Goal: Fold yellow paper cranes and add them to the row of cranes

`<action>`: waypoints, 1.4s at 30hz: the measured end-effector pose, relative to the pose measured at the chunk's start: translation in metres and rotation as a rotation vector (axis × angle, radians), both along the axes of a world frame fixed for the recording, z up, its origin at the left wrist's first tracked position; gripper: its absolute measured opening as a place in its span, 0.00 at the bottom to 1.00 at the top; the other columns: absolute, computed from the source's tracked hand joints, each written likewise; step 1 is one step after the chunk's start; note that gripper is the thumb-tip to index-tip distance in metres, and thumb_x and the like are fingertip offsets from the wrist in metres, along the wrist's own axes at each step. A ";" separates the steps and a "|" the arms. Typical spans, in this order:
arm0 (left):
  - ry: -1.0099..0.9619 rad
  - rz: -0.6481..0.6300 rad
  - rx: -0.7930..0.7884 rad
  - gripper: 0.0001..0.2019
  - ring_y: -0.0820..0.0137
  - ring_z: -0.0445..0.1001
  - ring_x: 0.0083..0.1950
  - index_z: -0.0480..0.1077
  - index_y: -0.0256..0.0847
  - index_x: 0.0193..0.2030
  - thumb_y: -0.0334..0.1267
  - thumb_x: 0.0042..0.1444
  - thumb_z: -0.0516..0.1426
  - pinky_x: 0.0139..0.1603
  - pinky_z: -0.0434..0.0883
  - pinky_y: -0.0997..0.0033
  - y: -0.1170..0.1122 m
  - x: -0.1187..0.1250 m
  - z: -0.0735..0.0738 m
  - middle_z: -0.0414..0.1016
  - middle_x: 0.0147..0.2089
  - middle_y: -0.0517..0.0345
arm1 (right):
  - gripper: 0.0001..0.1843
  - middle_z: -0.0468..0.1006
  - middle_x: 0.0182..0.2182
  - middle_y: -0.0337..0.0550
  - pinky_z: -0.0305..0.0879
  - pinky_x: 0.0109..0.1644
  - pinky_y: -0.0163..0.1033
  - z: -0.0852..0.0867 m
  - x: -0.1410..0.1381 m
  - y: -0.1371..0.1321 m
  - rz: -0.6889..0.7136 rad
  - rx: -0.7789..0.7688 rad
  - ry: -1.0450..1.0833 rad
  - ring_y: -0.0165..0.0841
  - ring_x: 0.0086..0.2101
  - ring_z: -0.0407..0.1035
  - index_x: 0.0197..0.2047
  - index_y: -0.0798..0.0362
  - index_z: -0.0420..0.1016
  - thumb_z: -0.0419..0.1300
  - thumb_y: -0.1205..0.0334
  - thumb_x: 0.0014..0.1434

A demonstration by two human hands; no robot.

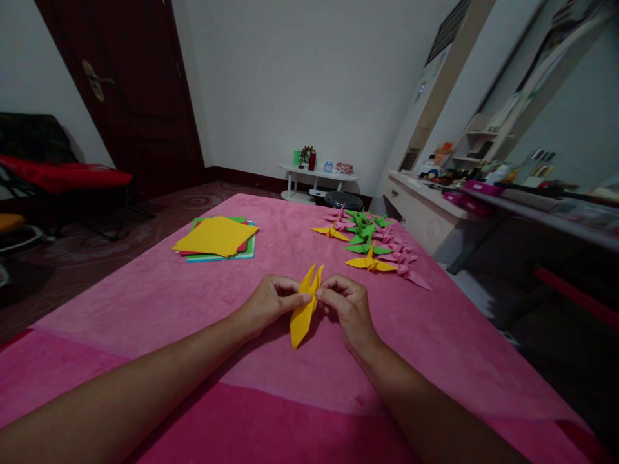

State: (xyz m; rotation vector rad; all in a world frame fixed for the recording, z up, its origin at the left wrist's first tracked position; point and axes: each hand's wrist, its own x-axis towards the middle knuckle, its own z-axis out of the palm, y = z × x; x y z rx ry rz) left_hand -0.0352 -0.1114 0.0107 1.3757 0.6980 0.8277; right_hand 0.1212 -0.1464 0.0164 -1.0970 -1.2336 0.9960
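Between my two hands is a yellow folded paper crane [302,320], with two narrow points sticking up and a wider flap pointing down toward me. My left hand [273,301] pinches it from the left, thumb laid across its middle. From the right, my right hand [347,305] grips its edge between thumb and fingers; the curled fingertips are partly hidden. Beyond my right hand, finished paper cranes in yellow [370,263], green [362,233] and pink [406,274] sit in a cluster. A stack of coloured paper sheets [215,236], yellow on top, lies to the far left.
A pink cloth [193,303] covers the surface under my hands. Against the back wall stands a small white table [319,173] with several small items. A cluttered dresser [425,200] is on the right, a red folding chair [62,175] on the left near a dark door [120,84].
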 end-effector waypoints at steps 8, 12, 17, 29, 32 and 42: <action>0.103 0.144 0.144 0.10 0.78 0.63 0.22 0.74 0.32 0.25 0.39 0.45 0.61 0.23 0.57 0.79 -0.001 0.004 0.003 0.70 0.22 0.58 | 0.06 0.63 0.14 0.32 0.50 0.18 0.28 0.003 -0.001 0.001 -0.065 0.060 -0.157 0.22 0.15 0.56 0.21 0.56 0.68 0.57 0.68 0.48; 0.051 0.161 0.092 0.10 0.78 0.63 0.22 0.74 0.32 0.26 0.40 0.45 0.61 0.22 0.57 0.79 -0.004 0.006 0.005 0.70 0.22 0.58 | 0.06 0.63 0.14 0.32 0.51 0.18 0.28 0.005 -0.002 0.002 -0.090 0.069 -0.213 0.23 0.15 0.57 0.21 0.57 0.69 0.55 0.68 0.48; -0.120 0.112 -0.086 0.15 0.79 0.62 0.20 0.72 0.32 0.25 0.45 0.50 0.58 0.21 0.56 0.79 -0.010 0.008 0.005 0.68 0.20 0.59 | 0.07 0.63 0.15 0.33 0.51 0.18 0.29 0.007 -0.005 -0.001 -0.125 0.122 -0.231 0.23 0.16 0.56 0.21 0.56 0.68 0.56 0.66 0.49; -0.277 0.100 -0.292 0.12 0.77 0.68 0.24 0.72 0.34 0.31 0.42 0.46 0.62 0.25 0.61 0.79 -0.007 0.010 0.003 0.72 0.25 0.58 | 0.07 0.63 0.14 0.32 0.52 0.17 0.29 0.008 -0.007 -0.002 -0.102 0.109 -0.145 0.23 0.15 0.55 0.21 0.55 0.69 0.58 0.65 0.49; -0.280 0.063 -0.287 0.11 0.76 0.69 0.24 0.73 0.34 0.30 0.41 0.46 0.62 0.25 0.62 0.79 -0.007 0.010 0.005 0.73 0.25 0.58 | 0.07 0.63 0.14 0.32 0.52 0.17 0.29 0.007 -0.007 -0.002 -0.085 0.082 -0.103 0.22 0.14 0.55 0.22 0.55 0.69 0.58 0.64 0.49; -0.204 0.098 -0.203 0.12 0.76 0.68 0.22 0.73 0.32 0.30 0.42 0.46 0.62 0.23 0.61 0.79 -0.010 0.010 0.004 0.74 0.25 0.56 | 0.07 0.64 0.12 0.32 0.50 0.15 0.28 0.007 -0.007 -0.001 -0.045 0.013 -0.037 0.22 0.13 0.55 0.21 0.56 0.69 0.59 0.63 0.48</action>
